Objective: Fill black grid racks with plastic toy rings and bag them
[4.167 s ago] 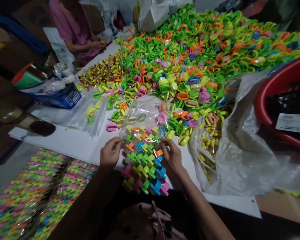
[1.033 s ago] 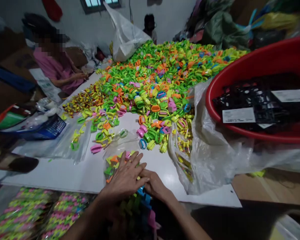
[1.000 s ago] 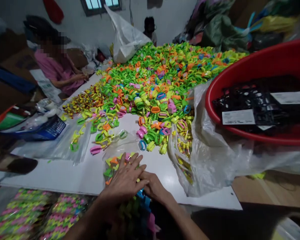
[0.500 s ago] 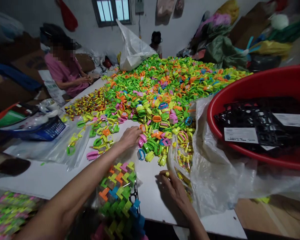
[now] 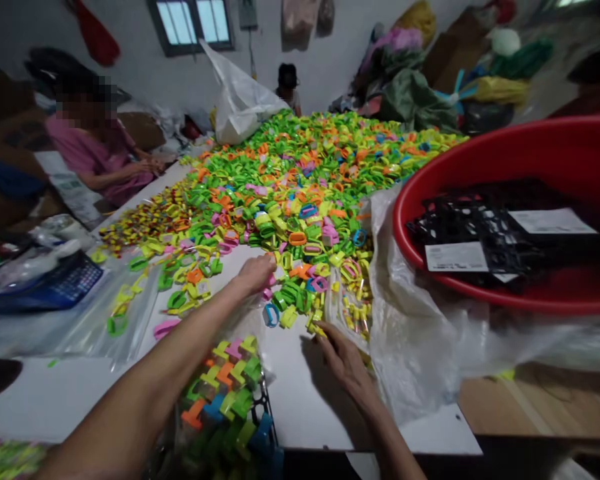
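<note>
My left hand (image 5: 257,272) is at the near edge of a large pile of green, yellow, orange, pink and blue plastic toy watches (image 5: 280,200). Its fingers are curled closed, and what they hold is hidden. Lower right, my right hand (image 5: 344,360) pinches a small yellow piece (image 5: 319,328) at its fingertips, close to the yellow and green watches. Beside it, a clear plastic bag (image 5: 334,300) lies open with small yellow-and-red pieces (image 5: 357,313). Under my left forearm stands a clear bag packed with bright plastic pieces (image 5: 225,377).
A red tub (image 5: 405,227) with black plastic frames (image 5: 470,227) stands right, over clear sheeting (image 5: 410,347). On the left are flat plastic bags (image 5: 145,280), a blue basket (image 5: 75,280) and small yellow-red pieces (image 5: 150,220). A person in pink (image 5: 95,147) sits back left; another person (image 5: 287,87) sits behind the pile.
The view has turned right, so things appear further left. My right hand has moved forward toward the watches with the small yellow piece. My left hand stays at the pile, its fingers more curled.
</note>
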`<state>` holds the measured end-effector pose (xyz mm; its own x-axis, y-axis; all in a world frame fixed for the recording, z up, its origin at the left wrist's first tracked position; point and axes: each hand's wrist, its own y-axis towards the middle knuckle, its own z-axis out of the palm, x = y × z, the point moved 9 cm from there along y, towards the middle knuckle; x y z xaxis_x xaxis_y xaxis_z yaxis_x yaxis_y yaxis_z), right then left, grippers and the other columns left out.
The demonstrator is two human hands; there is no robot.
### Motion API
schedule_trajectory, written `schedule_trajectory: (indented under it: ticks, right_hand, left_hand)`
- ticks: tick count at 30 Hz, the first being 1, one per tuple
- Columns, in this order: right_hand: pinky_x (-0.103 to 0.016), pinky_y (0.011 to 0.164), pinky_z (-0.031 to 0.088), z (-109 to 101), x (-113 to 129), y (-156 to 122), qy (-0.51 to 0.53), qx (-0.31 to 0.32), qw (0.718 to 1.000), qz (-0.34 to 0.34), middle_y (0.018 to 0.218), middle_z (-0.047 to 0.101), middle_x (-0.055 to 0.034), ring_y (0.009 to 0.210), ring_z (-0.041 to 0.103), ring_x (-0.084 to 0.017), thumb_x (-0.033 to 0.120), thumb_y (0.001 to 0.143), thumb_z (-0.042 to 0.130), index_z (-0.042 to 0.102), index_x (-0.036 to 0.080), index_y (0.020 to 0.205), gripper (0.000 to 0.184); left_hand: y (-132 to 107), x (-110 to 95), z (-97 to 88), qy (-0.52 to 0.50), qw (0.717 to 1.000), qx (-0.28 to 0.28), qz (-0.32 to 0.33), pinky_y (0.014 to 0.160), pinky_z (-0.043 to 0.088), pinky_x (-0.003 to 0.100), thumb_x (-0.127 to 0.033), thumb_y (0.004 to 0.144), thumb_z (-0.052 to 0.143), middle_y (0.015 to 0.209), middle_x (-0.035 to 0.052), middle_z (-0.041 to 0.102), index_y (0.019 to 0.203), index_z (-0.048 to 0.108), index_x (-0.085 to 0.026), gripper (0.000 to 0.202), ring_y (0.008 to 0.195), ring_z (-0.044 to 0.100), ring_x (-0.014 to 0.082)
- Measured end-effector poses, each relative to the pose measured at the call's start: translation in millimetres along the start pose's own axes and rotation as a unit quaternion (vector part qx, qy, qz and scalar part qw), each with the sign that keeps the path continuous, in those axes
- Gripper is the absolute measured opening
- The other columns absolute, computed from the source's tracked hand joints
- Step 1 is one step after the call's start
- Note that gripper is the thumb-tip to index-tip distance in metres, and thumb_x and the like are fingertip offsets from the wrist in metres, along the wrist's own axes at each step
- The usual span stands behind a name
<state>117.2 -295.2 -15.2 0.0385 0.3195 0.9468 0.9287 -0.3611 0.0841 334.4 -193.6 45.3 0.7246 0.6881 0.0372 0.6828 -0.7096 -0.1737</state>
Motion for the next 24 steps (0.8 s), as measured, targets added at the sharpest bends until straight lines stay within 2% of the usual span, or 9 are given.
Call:
schedule_trajectory:
  ticks: [3,6,8,11,14,16,19,22,24]
  right_hand:
    - [-0.027,0.058,0.049,-3.3,7.9,13.1,0.049,-0.029,0.998,0.002,0.085,0.068,-0.0054,0.062,0.057,-0.015,0.043,0.089,0.049,0.064,0.017,0.117,0.041]
    - [-0.025,0.053,0.047,-3.1,15.0,16.9,0.111,-0.062,0.992,0.012,0.078,0.065,-0.0025,0.056,0.054,-0.013,0.040,0.089,0.050,0.062,0.017,0.117,0.038]
    - [-0.024,0.054,0.048,2.0,21.5,14.1,0.136,-0.062,0.989,0.000,0.081,0.065,-0.0019,0.056,0.054,-0.011,0.037,0.089,0.051,0.061,0.019,0.118,0.035]
    - [-0.025,0.061,0.051,9.9,20.0,6.0,0.152,-0.073,0.986,-0.010,0.097,0.066,-0.0034,0.061,0.058,-0.011,0.035,0.093,0.048,0.058,0.021,0.121,0.033]
    - [-0.026,0.072,0.053,15.5,9.3,-4.5,0.134,-0.097,0.986,0.004,0.112,0.064,-0.0054,0.077,0.063,-0.013,0.030,0.095,0.045,0.056,0.022,0.123,0.032]
    - [-0.027,0.081,0.052,20.3,13.1,-12.7,0.098,-0.075,0.992,-0.016,0.116,0.063,-0.0070,0.091,0.063,-0.015,0.025,0.094,0.045,0.057,0.020,0.123,0.031]
    - [-0.029,0.090,0.049,16.8,29.0,-28.7,0.067,-0.017,0.995,-0.067,0.117,0.064,-0.0075,0.102,0.061,-0.017,0.022,0.093,0.047,0.055,0.020,0.126,0.034]
    - [-0.028,0.083,0.050,-13.5,25.7,-38.6,0.069,-0.036,0.996,-0.041,0.111,0.067,-0.0061,0.095,0.063,-0.017,0.026,0.091,0.051,0.055,0.021,0.125,0.034]
    - [-0.028,0.074,0.050,-31.7,20.9,-37.6,0.048,-0.051,0.997,-0.031,0.101,0.069,-0.0060,0.086,0.064,-0.018,0.028,0.090,0.054,0.061,0.019,0.114,0.027]
  left_hand:
    - [-16.6,-19.0,-22.4,-0.021,0.998,-0.029,0.057,0.078,0.046,0.030,-0.017,0.082,0.052,0.098,0.0085,0.067,0.103,0.066,-0.020,0.026,0.091,0.063,0.0226]
    - [-44.7,-60.8,-35.5,-0.146,0.975,-0.058,0.158,0.075,0.047,0.026,-0.020,0.085,0.046,0.091,0.0034,0.070,0.107,0.065,-0.022,0.029,0.083,0.064,0.0177]
    - [-61.5,-82.9,-34.5,-0.238,0.952,-0.051,0.183,0.075,0.048,0.025,-0.024,0.084,0.046,0.092,0.0028,0.072,0.108,0.066,-0.021,0.031,0.080,0.064,0.0162]
    - [-69.5,-96.4,-17.8,-0.325,0.933,-0.002,0.156,0.079,0.050,0.028,-0.033,0.080,0.051,0.100,0.0044,0.072,0.111,0.066,-0.019,0.037,0.085,0.065,0.0188]
    - [-63.5,-97.6,9.2,-0.386,0.913,0.072,0.110,0.080,0.051,0.030,-0.047,0.079,0.057,0.102,0.0058,0.072,0.112,0.066,-0.019,0.045,0.089,0.065,0.0215]
    - [-60.3,-92.8,17.9,-0.389,0.916,0.071,0.070,0.075,0.050,0.030,-0.054,0.076,0.059,0.093,0.0057,0.072,0.101,0.068,-0.018,0.045,0.082,0.065,0.0210]
    - [-66.5,-88.6,9.7,-0.387,0.921,0.025,0.034,0.068,0.049,0.029,-0.053,0.073,0.061,0.084,0.0047,0.070,0.088,0.067,-0.018,0.038,0.075,0.063,0.0194]
    - [-82.6,-94.6,-3.3,-0.390,0.920,0.017,0.027,0.068,0.048,0.028,-0.044,0.071,0.064,0.088,0.0035,0.069,0.097,0.064,-0.018,0.036,0.077,0.062,0.0189]
    - [-93.1,-102.5,-6.6,-0.367,0.929,0.034,0.031,0.070,0.047,0.028,-0.036,0.072,0.064,0.089,0.0026,0.069,0.101,0.063,-0.018,0.034,0.080,0.062,0.0190]
